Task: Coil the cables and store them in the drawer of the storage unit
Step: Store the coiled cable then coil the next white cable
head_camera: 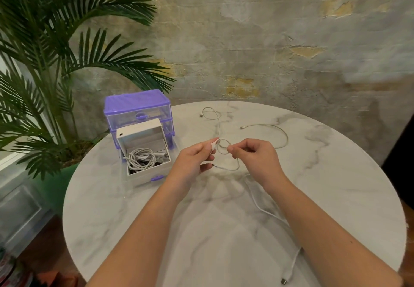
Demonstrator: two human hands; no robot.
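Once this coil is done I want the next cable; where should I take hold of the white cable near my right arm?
Probably at the plug end of the white cable, coming from above with the right hand. That end lies free near the table edge, so coiling can start there.

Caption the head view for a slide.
Both hands coil a white cable beside the open drawer holding coiled cables.

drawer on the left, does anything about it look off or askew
Yes. The pulled-out drawer sits skewed, turned at an angle to the purple storage unit rather than straight out. The white cables inside are a loose tangle, not neat coils. No damage shows.
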